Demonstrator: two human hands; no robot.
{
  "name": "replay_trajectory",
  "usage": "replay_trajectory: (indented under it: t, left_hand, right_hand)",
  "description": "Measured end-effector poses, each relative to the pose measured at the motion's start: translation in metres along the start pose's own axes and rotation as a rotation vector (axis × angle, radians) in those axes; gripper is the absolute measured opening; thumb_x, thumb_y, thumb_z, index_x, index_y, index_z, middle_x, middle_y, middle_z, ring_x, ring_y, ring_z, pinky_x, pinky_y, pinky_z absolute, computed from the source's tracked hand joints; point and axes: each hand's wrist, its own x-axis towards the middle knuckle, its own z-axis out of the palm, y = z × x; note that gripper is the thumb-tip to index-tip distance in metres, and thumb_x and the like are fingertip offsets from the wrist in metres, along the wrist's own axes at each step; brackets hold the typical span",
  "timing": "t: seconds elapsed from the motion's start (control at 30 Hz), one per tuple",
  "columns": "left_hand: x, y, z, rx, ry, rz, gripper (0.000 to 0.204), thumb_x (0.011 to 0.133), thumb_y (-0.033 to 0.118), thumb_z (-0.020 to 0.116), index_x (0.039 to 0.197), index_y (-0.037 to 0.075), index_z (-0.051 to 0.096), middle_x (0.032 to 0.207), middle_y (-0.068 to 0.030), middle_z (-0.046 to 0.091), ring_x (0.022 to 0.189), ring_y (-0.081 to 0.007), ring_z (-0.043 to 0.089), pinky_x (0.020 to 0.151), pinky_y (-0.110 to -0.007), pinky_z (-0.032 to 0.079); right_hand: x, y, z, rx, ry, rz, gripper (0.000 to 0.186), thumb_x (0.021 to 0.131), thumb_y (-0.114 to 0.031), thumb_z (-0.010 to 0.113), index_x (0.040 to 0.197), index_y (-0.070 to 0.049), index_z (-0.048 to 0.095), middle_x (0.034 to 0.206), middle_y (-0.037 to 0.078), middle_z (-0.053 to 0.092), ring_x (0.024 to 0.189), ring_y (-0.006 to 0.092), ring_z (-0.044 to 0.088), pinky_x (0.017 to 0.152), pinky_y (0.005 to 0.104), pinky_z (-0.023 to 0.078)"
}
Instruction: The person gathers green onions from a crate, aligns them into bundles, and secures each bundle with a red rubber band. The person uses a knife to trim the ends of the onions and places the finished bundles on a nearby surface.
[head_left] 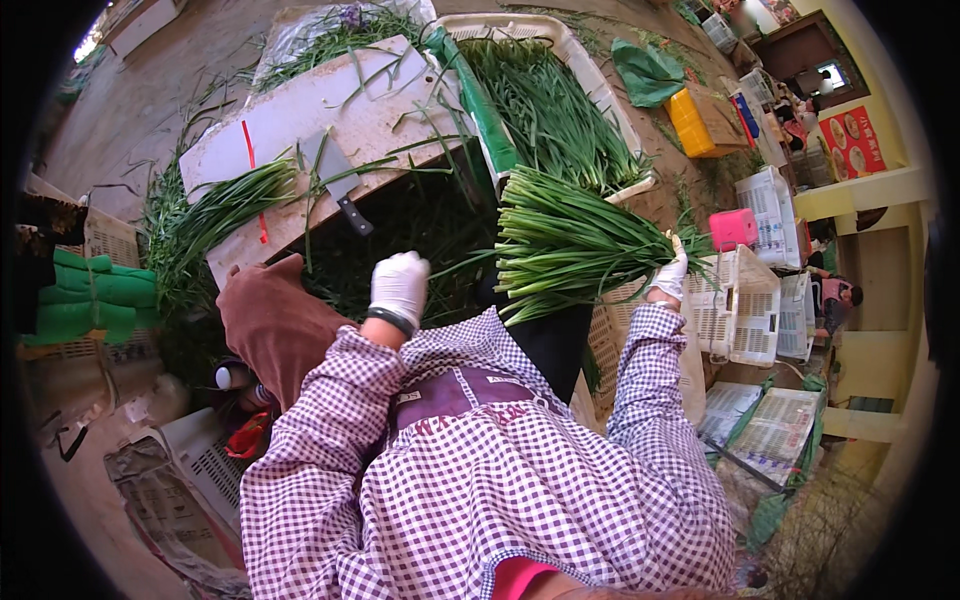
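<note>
My left hand (398, 290), in a white glove, is closed in a fist above a dark, leaf-littered gap; whatever may be inside it is hidden. My right hand (668, 270), also gloved, grips a large bunch of long green chives (560, 240) at one end, its pale ends fanning leftward. A cleaver (332, 172) with a black handle lies on a dirty white board (235, 150), beside a smaller bunch of chives (230, 200) and a red strap. Behind the held bunch, a white crate (636, 188) lined with green plastic is packed with more chives (530, 110).
A brown cloth (270, 320) drapes below the board. Green rolls (95, 285) stand at left. A yellow container (700, 120), green bag (645, 75), pink box (733, 228) and several white crates (750, 310) line the right side. A co-worker (832, 305) is at the far right.
</note>
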Motion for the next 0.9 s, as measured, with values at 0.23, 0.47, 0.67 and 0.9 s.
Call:
replay_trajectory:
  t: [0.23, 0.47, 0.67, 0.9]
  left_hand:
    - [-0.009, 0.020, -0.049, -0.759, -0.222, -0.003, 0.035, 0.078, 0.022, 0.072, 0.107, 0.003, 0.066, 0.107, -0.0123, 0.066, 0.099, -0.0255, 0.062, 0.083, -0.036, 0.050]
    - [0.010, 0.085, -0.012, -2.036, -0.649, -0.313, 0.034, 0.086, 0.021, 0.070, 0.114, 0.004, 0.060, 0.102, 0.0002, 0.065, 0.089, -0.0085, 0.057, 0.082, -0.025, 0.046]
    - [0.003, 0.101, -0.007, -2.149, -0.399, -0.442, 0.019, 0.081, 0.000, 0.069, 0.099, 0.002, 0.064, 0.091, -0.0017, 0.065, 0.084, -0.0099, 0.059, 0.079, -0.025, 0.049]
    - [-0.009, 0.108, -0.024, -2.004, -0.075, -0.416, 0.023, 0.075, -0.004, 0.068, 0.095, 0.003, 0.059, 0.088, -0.0022, 0.062, 0.077, -0.0099, 0.057, 0.075, -0.027, 0.050]
  right_hand:
    - [0.007, 0.002, -0.013, 0.027, -0.006, 0.001, 0.021, 0.094, -0.025, 0.055, 0.098, -0.006, 0.064, 0.091, 0.005, 0.067, 0.083, 0.0185, 0.063, 0.080, 0.0335, 0.053]
    - [-0.006, -0.002, 0.007, -0.010, 0.004, 0.006, 0.023, 0.093, -0.027, 0.056, 0.096, -0.006, 0.065, 0.089, 0.005, 0.067, 0.079, 0.0194, 0.063, 0.076, 0.0338, 0.054]
    - [-0.002, -0.003, 0.001, -0.015, -0.006, 0.015, 0.025, 0.094, -0.029, 0.055, 0.101, -0.008, 0.066, 0.093, 0.004, 0.068, 0.084, 0.0199, 0.064, 0.080, 0.0346, 0.054]
    - [0.010, -0.002, -0.006, 0.020, -0.014, -0.014, 0.023, 0.094, -0.027, 0.055, 0.100, -0.007, 0.065, 0.092, 0.004, 0.067, 0.082, 0.0185, 0.063, 0.078, 0.0335, 0.054]
